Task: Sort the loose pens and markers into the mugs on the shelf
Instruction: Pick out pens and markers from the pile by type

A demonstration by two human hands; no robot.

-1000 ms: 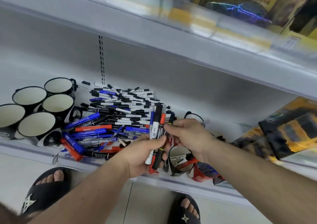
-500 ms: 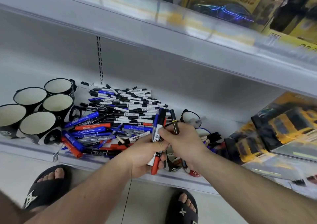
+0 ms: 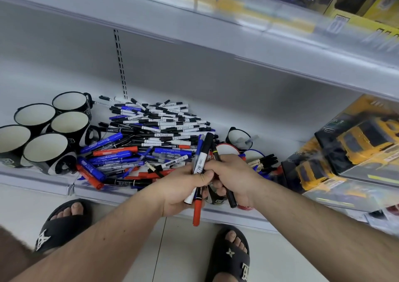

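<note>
Since a second ago the right hand has drawn one slim black pen out of the bundle of markers and now pinches it apart from the rest. The left hand stays clenched round that bundle, a red marker hanging lowest. That means one pen is singled out, ready for a mug. The loose pile of pens and markers sprawls at 12 o'clock from the hands on the white shelf, barely reduced. Five empty black mugs sit at 10 o'clock; part-filled mugs, perhaps three, at 1 o'clock. Boxed yellow toy trucks stand at 3 o'clock, over tiled floor.
</note>
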